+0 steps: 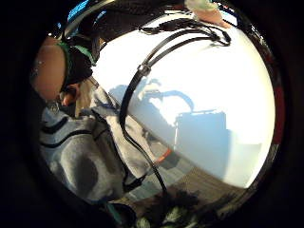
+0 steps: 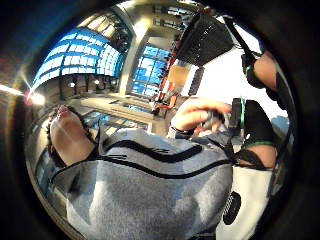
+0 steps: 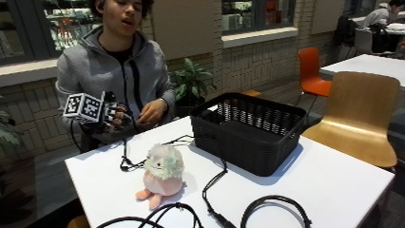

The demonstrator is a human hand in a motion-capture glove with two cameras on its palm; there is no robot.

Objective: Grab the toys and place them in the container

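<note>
Outside view, near to far: toy (plush, pale fluffy head, pink body) sits upright on the white table, toward the near edge, untouched. Just beyond it, to one side, stands the black basket, apart from the toy; what shows of its inside looks empty, though the near wall hides part of the floor. Farthest back, the person sits behind the table with the gloved right hand raised in front of the chest, well apart from the toy, holding nothing. Its fingers seem loosely curled, but I cannot tell for sure from here. The bare hand is beside it, possibly adjusting the glove.

Progress: nothing packed yet. Only one toy is visible, and it remains to be reached for, lifted and dropped into the basket. Palm views show mostly the grey hoodie and table, which suggests the palm faces the body.
</note>
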